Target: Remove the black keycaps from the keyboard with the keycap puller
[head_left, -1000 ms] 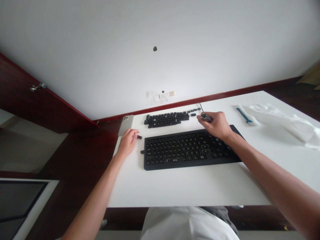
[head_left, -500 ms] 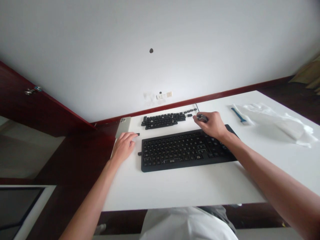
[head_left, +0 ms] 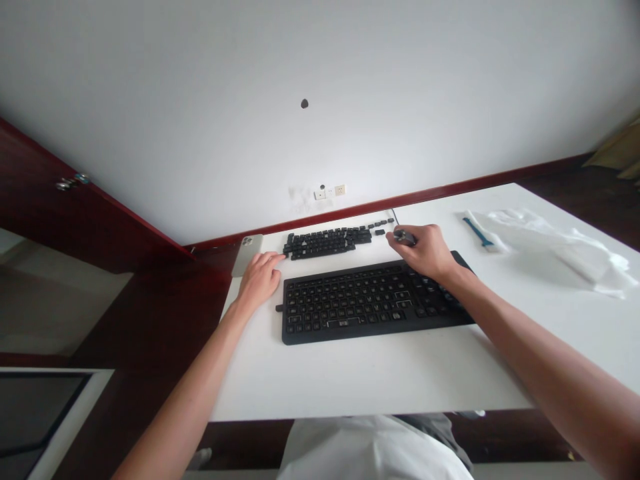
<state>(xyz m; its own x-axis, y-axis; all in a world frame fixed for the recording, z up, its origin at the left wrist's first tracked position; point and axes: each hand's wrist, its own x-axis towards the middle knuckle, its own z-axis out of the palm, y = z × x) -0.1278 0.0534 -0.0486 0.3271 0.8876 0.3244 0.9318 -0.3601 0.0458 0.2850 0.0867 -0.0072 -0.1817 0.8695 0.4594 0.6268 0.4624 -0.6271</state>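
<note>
My left hand [head_left: 259, 279] rests on the white table [head_left: 380, 383], its fingertips touching the left end of the rows of loose black keycaps [head_left: 325, 243]. It shows nothing held, and a silver smartphone [head_left: 246, 255] lies just beyond it. My right hand [head_left: 425, 252] is closed on a small dark tool [head_left: 404, 236], above the far right corner of a black keyboard [head_left: 373, 301]. The keyboard's keys are in place. A single loose keycap [head_left: 380, 232] sits near the tool.
A thin black cable [head_left: 395, 215] runs up to the table's far edge, below a wall socket [head_left: 330, 192]. A blue-handled brush [head_left: 477, 233] lies on crumpled clear plastic [head_left: 560, 250] at the right. A dark red cabinet [head_left: 65, 200] stands at the left.
My left hand has moved forward and right to the keycap rows, and the loose keycap formerly beside it no longer shows. My right hand keeps its hold, with little movement.
</note>
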